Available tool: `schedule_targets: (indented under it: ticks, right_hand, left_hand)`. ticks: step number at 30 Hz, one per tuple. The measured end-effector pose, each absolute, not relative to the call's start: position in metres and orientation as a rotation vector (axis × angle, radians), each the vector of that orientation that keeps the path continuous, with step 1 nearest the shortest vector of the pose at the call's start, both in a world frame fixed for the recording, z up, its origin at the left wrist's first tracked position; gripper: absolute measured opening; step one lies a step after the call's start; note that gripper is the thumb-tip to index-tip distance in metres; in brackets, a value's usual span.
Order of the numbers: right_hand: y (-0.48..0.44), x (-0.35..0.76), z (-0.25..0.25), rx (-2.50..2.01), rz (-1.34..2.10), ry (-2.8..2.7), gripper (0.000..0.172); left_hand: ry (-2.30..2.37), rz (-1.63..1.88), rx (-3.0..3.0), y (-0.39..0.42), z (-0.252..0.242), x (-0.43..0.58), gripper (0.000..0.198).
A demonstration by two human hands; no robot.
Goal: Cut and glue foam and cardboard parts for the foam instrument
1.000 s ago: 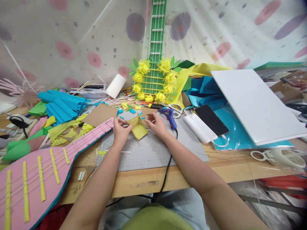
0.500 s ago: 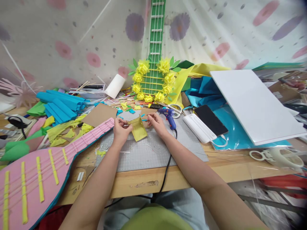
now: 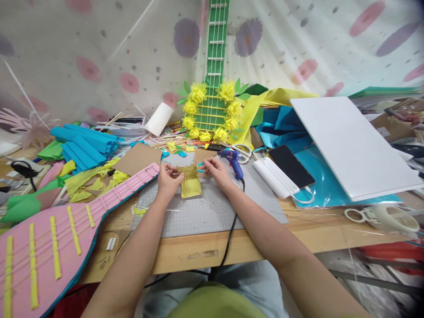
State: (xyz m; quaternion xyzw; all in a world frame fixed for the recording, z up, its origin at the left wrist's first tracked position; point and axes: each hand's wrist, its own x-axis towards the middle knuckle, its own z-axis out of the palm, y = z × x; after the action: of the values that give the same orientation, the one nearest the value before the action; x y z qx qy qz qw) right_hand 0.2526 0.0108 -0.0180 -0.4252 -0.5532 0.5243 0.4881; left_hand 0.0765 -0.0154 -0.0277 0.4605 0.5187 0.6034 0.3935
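Between my hands, above the grey cutting mat [image 3: 212,216], is a small yellow cardboard piece [image 3: 191,182] with raised side walls, like an open box. My left hand [image 3: 169,179] is closed on its left wall, thumb and fingers pinching. My right hand [image 3: 214,170] is closed at the right side, its fingers at small blue sticks [image 3: 200,168] that stick out from the yellow wall. Just right of that hand lies a blue glue gun [image 3: 233,162], its black cord running down over the table edge.
A pink guitar-shaped craft [image 3: 79,221] lies at the left, and a green one with yellow flowers [image 3: 212,106] stands behind. Scissors [image 3: 243,152], a white power bank [image 3: 274,176], a black phone [image 3: 291,165] and a white board [image 3: 354,145] lie to the right. Paper scraps crowd the back.
The yellow cardboard piece has turned from a tilt to nearly straight between my hands. Both hands have stayed almost in place.
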Motion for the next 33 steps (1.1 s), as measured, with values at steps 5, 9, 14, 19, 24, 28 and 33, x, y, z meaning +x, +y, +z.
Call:
schedule_targets:
  ticks: [5,9,14,19,24,28,33]
  right_hand:
    - [0.011,0.252,-0.018,-1.040,1.272,-1.344,0.035]
    - [0.011,0.253,-0.019,-1.035,1.276,-1.351,0.035]
    - [0.009,0.252,-0.017,-1.051,1.309,-1.370,0.036]
    - [0.006,0.252,-0.017,-1.106,1.315,-1.464,0.037]
    - [0.011,0.242,-0.022,-1.135,1.217,-1.500,0.038]
    - [0.018,0.231,-0.027,-1.219,1.285,-1.402,0.048]
    - [0.020,0.226,-0.026,-1.296,1.256,-1.365,0.054]
  left_hand:
    - [1.343,1.543,1.172,-0.016,-0.027,0.076,0.044]
    - [1.341,1.564,1.161,-0.016,-0.025,0.077,0.045]
    - [1.372,1.568,1.152,-0.016,-0.025,0.077,0.044]
    - [1.426,1.552,1.183,-0.016,-0.027,0.077,0.042]
    - [1.465,1.530,1.232,-0.017,-0.028,0.080,0.040]
    - [1.468,1.536,1.225,-0.017,-0.029,0.080,0.039]
    - [1.449,1.515,1.227,-0.015,-0.035,0.079,0.041]
